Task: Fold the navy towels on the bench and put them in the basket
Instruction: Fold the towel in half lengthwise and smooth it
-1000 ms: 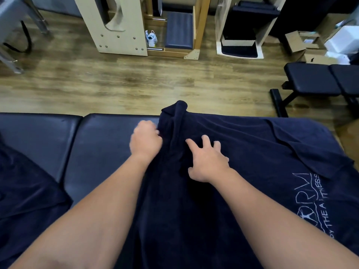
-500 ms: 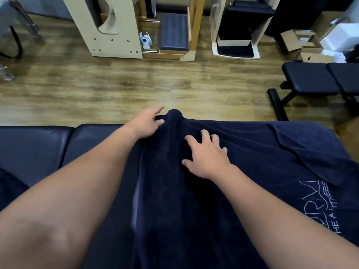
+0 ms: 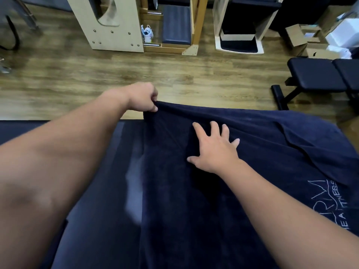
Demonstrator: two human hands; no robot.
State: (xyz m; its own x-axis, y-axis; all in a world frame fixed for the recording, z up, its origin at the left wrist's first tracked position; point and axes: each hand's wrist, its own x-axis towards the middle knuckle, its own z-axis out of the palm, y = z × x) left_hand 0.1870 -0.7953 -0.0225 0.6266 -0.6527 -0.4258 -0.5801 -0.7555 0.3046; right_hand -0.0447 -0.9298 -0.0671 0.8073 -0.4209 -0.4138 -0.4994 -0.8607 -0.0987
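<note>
Pinching the navy towel [image 3: 223, 200]'s far corner, left hand [image 3: 142, 100]'s grip lifts it; right hand [image 3: 212, 150] presses flat.

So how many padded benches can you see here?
2. One black bench lies under the navy towel in front of the person; another weight bench stands on the floor at right. More may be out of frame.

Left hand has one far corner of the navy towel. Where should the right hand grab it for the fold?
Likely the other far corner of the towel, out right along the far edge. Come from above and pinch the hem. The right hand now presses flat mid-cloth; the left hand pinches its corner raised.
</note>
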